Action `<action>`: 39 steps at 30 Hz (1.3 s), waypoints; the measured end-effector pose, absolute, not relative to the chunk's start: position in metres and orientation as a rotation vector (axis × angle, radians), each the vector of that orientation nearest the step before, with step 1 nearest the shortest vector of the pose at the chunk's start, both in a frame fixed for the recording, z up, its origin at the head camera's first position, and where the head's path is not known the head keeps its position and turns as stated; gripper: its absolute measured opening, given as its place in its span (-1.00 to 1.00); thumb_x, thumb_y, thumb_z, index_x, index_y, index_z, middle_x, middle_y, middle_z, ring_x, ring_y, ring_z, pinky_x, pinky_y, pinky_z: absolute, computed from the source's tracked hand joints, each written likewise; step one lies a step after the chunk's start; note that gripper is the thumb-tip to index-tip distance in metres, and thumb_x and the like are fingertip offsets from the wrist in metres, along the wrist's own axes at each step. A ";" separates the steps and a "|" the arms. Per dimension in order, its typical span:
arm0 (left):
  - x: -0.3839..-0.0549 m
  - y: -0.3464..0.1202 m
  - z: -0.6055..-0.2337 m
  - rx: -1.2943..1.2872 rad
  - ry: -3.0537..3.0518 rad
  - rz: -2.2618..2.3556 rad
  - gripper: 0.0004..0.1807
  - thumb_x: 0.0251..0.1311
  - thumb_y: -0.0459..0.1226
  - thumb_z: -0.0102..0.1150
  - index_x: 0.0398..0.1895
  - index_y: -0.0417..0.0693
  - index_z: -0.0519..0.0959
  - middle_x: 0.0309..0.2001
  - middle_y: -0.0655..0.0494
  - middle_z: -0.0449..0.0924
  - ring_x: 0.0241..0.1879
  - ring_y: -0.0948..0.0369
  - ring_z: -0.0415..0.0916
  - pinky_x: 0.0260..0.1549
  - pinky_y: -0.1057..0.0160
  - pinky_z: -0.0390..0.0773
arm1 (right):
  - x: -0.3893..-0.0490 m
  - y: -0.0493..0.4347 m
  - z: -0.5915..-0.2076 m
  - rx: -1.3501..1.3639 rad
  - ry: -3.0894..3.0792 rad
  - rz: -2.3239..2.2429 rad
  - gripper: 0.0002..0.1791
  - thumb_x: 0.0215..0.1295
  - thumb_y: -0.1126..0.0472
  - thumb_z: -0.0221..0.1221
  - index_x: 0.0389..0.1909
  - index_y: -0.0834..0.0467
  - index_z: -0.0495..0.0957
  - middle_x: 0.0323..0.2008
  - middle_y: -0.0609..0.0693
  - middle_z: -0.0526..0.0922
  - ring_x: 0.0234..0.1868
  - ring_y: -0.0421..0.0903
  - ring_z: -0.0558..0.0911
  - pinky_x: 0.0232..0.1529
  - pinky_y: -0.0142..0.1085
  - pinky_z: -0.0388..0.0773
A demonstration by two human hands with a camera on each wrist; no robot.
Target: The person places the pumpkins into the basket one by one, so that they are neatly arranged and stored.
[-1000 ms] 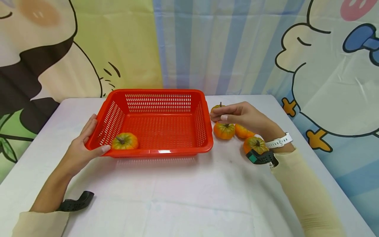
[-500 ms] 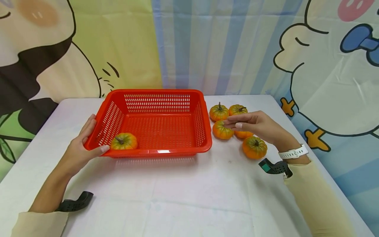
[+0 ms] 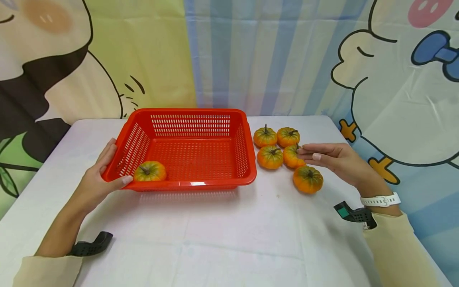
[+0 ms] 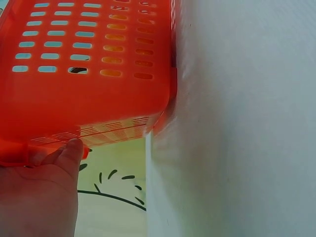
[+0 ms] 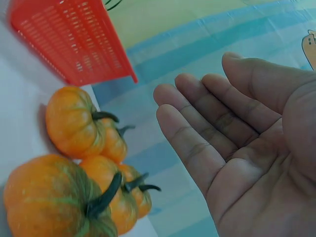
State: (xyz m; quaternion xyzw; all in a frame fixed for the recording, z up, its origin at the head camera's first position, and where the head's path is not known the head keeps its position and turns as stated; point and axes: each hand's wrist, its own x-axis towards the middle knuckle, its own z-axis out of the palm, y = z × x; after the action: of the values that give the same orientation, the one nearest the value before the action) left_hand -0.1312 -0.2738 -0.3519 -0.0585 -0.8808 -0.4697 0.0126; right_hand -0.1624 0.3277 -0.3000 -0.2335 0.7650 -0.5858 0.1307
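My left hand (image 3: 98,173) grips the left end of a red plastic basket (image 3: 201,184), thumb over the front rim; in the left wrist view its fingers wrap the basket's slotted wall (image 4: 84,103). Inside the basket, at the front left corner, lies one small pumpkin (image 3: 150,171). Palm showing in the right wrist view, my right hand (image 5: 247,138) holds nothing, its fingers lightly bent. In the head view that right hand (image 3: 335,161) hovers over the right side of a cluster of orange pumpkins, fingertips overlapping one pumpkin (image 3: 292,156). The nearest pumpkin (image 3: 308,179) sits just below it.
Two pumpkins stand at the back of the cluster, one on the left (image 3: 265,137) and one on the right (image 3: 288,136). Another pumpkin (image 3: 270,157) is close by the basket's right wall. A white cloth covers the table (image 3: 215,235); a cartoon-printed curtain (image 3: 244,56) hangs behind.
My right hand has drawn back to the right and slightly toward me, uncovering the pumpkins. The left hand, the basket and the pumpkin in it stay put.
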 end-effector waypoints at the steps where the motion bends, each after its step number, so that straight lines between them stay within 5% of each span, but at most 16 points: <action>1: -0.131 -0.274 -0.352 -0.180 -2.746 -1.464 0.04 0.20 -0.19 0.29 0.55 0.20 -0.24 0.52 0.52 -0.34 0.49 0.33 -0.36 -0.20 0.64 0.39 | -0.161 0.330 -0.301 -0.666 2.223 -1.710 -0.61 0.47 0.40 -0.02 0.25 0.45 0.39 0.07 0.11 0.63 0.10 -0.08 0.61 0.09 -0.34 0.49; 39: -0.132 -0.275 -0.353 -0.167 -2.749 -1.475 0.07 0.17 -0.19 0.31 0.54 0.21 -0.25 0.53 0.44 -0.37 0.51 0.21 -0.38 -0.19 0.53 0.47 | -0.141 0.392 -0.353 -0.115 2.400 -1.685 -0.45 0.42 0.13 0.14 0.32 0.32 0.35 0.07 -0.05 0.65 0.05 -0.17 0.63 -0.03 -0.44 0.54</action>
State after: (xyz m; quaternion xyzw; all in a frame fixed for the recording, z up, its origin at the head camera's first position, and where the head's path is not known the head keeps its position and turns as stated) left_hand -0.1323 -0.2747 -0.3533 -0.0533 -0.8799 -0.4721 0.0085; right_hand -0.1414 0.3924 -0.3531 -0.0388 0.8133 -0.5712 0.1033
